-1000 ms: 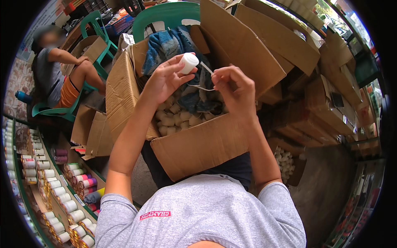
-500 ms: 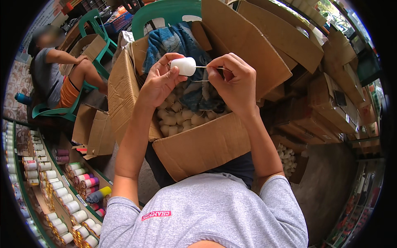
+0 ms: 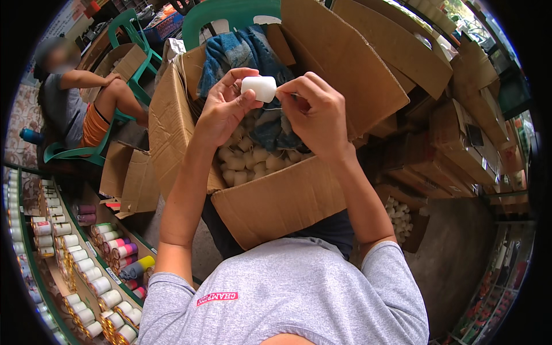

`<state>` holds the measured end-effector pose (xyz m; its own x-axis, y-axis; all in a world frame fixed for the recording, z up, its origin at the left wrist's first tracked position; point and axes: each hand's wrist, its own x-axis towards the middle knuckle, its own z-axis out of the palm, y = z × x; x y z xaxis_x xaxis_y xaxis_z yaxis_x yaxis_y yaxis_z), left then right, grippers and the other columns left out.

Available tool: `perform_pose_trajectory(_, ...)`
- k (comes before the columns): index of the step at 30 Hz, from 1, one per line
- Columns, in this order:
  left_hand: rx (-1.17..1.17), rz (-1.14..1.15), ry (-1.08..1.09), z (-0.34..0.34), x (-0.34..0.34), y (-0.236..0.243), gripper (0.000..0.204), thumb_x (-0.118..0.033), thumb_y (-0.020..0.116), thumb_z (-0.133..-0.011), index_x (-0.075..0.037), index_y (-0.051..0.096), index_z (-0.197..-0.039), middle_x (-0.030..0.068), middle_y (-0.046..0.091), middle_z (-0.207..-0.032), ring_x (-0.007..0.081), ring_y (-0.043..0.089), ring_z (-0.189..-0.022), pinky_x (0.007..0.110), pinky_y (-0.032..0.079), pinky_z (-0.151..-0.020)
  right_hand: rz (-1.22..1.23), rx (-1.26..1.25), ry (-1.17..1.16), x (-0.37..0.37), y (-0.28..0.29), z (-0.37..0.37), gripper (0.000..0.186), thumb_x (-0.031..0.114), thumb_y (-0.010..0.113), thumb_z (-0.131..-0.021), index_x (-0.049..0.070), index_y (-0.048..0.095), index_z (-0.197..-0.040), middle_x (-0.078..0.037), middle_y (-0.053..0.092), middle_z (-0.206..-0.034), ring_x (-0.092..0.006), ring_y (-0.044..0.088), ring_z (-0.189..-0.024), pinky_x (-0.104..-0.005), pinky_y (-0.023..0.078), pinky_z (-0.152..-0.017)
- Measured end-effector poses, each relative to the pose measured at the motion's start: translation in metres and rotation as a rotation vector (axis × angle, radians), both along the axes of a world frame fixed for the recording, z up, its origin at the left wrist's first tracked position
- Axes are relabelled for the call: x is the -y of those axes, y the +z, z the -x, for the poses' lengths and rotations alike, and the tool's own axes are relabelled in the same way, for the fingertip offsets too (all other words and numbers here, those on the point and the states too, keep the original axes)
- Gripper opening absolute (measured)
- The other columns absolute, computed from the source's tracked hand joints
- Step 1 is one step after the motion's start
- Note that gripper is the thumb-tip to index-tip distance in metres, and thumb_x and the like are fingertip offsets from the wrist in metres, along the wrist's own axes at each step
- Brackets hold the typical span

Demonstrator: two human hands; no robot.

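My left hand [image 3: 221, 109] holds a small white candle [image 3: 260, 89] on its side, thumb below and fingers behind it. At the candle's right end, my right hand [image 3: 316, 112] pinches the wick close to the wax; most of the wick is hidden by the fingers. Both hands are above an open cardboard box [image 3: 282, 213]. Inside it lies a heap of similar white candles [image 3: 253, 158], some with wicks sticking out. A blue and grey patterned cloth [image 3: 236, 57] hangs over the box's far side and down onto the heap.
A green plastic chair [image 3: 230, 14] stands behind the box. Jars of candles [image 3: 86, 267] line shelves at left. More cartons [image 3: 460, 146] are stacked at right, near a low box of white pieces [image 3: 398, 218]. Another person [image 3: 72, 103] sits at far left.
My right hand has moved left, up to the candle's end, and the length of wick that showed between them is now nearly gone from sight. The candle has shifted slightly right.
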<state>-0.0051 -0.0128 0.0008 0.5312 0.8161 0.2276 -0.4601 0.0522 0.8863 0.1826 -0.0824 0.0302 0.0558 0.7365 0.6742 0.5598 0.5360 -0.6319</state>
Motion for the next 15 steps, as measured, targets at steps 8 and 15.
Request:
perform_pose_trajectory(8, 0.124, 0.068, 0.143, -0.003, -0.002, -0.006, 0.042, -0.011, 0.074, -0.086, -0.001, 0.051, -0.121, 0.0095, 0.060, -0.112, 0.0187, 0.061, -0.104, 0.033, 0.051, -0.093, 0.035, -0.139, 0.009, 0.000, -0.017, 0.009, 0.012, -0.008, 0.067, -0.078, 0.001, 0.063, -0.085, -0.008, 0.059, -0.077, -0.0193, 0.063, -0.067, -0.0298, 0.050, -0.063)
perform_pose_trajectory(15, 0.148, 0.090, 0.121, -0.013, 0.009, 0.000, 0.043, -0.004, 0.075, -0.083, -0.001, 0.053, -0.120, 0.0093, 0.060, -0.113, 0.0179, 0.062, -0.106, 0.031, 0.054, -0.089, 0.189, -0.516, 0.094, -0.008, -0.021, 0.020, 0.022, -0.009, 0.072, -0.076, -0.001, 0.058, -0.091, -0.008, 0.064, -0.083, -0.0137, 0.066, -0.071, -0.0260, 0.052, -0.065)
